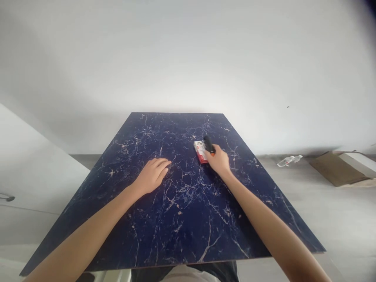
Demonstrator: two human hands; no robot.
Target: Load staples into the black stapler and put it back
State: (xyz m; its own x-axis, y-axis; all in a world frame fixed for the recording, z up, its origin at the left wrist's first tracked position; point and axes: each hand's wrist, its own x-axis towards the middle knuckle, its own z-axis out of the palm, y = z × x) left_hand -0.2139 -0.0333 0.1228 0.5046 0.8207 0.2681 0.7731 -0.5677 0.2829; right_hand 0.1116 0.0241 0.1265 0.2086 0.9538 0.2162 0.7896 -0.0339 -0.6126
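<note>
My left hand [153,174] rests palm down on the blue marble-patterned table [182,219], fingers stretched out, with nothing in it. Further right, my right hand [219,159] is closed around a short black object with an orange part [208,144]; its exact kind is not clear. Beneath and beside that object is a small white and red box [200,152] on the table. The right fingers are at the box's right side, and whether they also grip the box cannot be made out.
A white wall [182,55] stands behind the table's far edge. On the floor to the right lie a clear plastic bottle [289,160] and a brown cardboard box [337,168]. A white door with a dark handle [10,198] is at the left.
</note>
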